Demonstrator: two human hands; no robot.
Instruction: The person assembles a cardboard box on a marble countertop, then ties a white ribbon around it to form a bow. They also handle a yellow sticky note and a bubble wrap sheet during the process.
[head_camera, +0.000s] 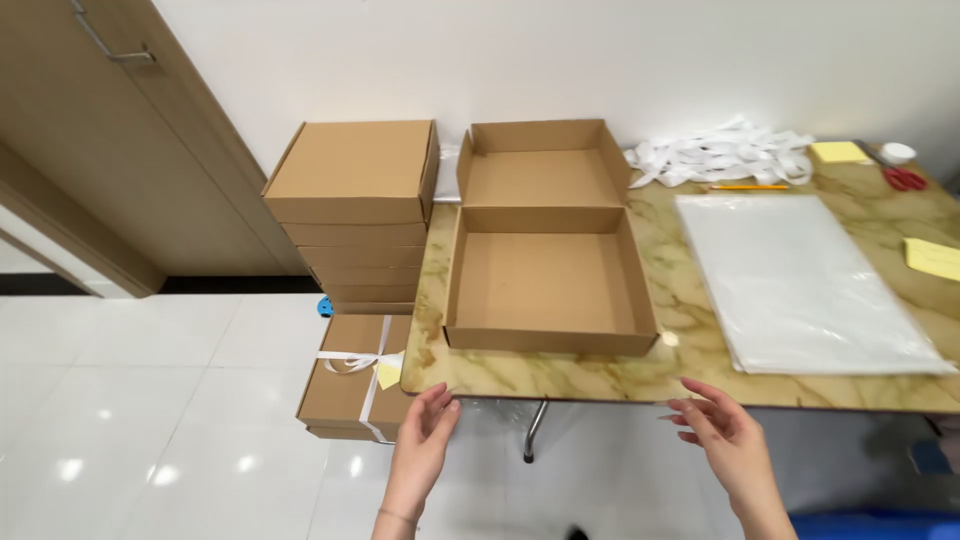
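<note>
White floor tiles (150, 400) and a pale wall (560, 60) are framing a marbled surface (560, 375), whose near edge is being approached by two bare hands. An open cardboard box (545, 270) is lying on the surface's left part, its lid folded back toward the wall and its front wall being kept just short of the near edge. The left hand (425, 440) is being held below the surface's rounded front-left corner, fingers spread and curved, nothing gripped. The right hand (725, 430) is being held just off the near edge, right of the box, its fingers likewise apart and empty. Neither hand is touching the box. A stack of clear plastic sheets (800, 280) is lying right of the box, a narrow strip of bare marble being left between them. White ribbon (720, 155), a pencil (750, 187), yellow notes (838, 151) and red scissors (905, 180) are being kept along the far edge. Closed cardboard boxes (355, 200) are stacked on the floor against the surface's left edge, with a ribbon-tied box (355, 380) lying in front of them. Open floor is being left to the left.
</note>
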